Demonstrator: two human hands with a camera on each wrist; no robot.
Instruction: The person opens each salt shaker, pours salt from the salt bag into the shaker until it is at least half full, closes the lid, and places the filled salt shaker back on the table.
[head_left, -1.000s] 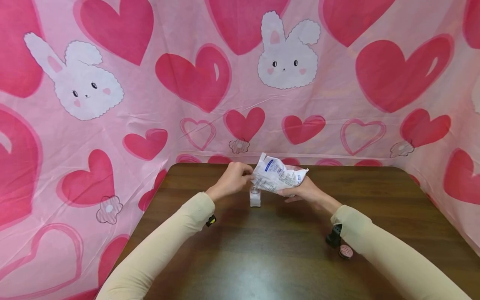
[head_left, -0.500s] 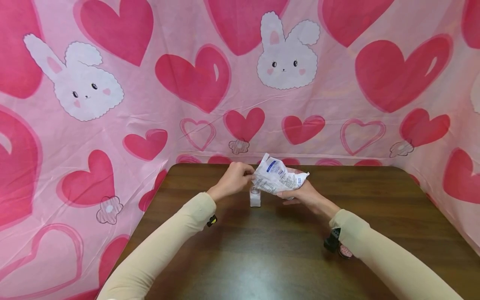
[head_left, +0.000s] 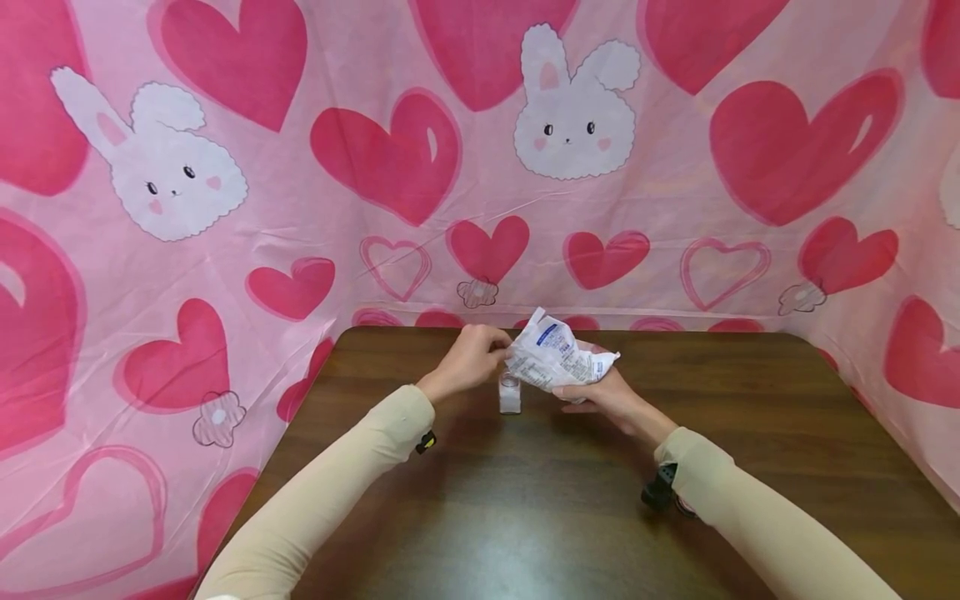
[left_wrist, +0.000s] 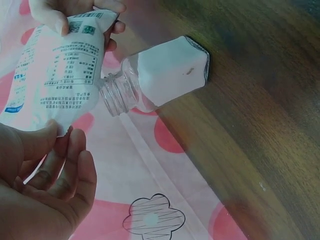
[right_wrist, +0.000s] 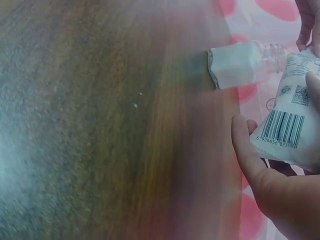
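A crumpled white printed bag (head_left: 555,357) is tilted with its left end over the mouth of a small clear glass jar (head_left: 510,398). White contents fill much of the jar, up to near its shoulder, in the left wrist view; its threaded neck (left_wrist: 114,95) has no cap. My left hand (head_left: 471,360) pinches the bag's lower edge between thumb and fingertips, close beside the neck. With the thumb on top and fingers beneath, my right hand (head_left: 609,395) grips the bag's other end, near the barcode (right_wrist: 283,128). Whether anything is flowing out is hidden.
The jar stands on a dark wooden table (head_left: 525,492), towards its far edge. A pink round piece (head_left: 684,506) shows slightly under my right sleeve. White specks (right_wrist: 135,105) dot the table. Pink heart-patterned cloth (head_left: 405,275) hangs behind.
The bag has tipped a little and shifted slightly right at its top. My right forearm has moved slightly left and down, covering most of the pink round piece. The jar stays put.
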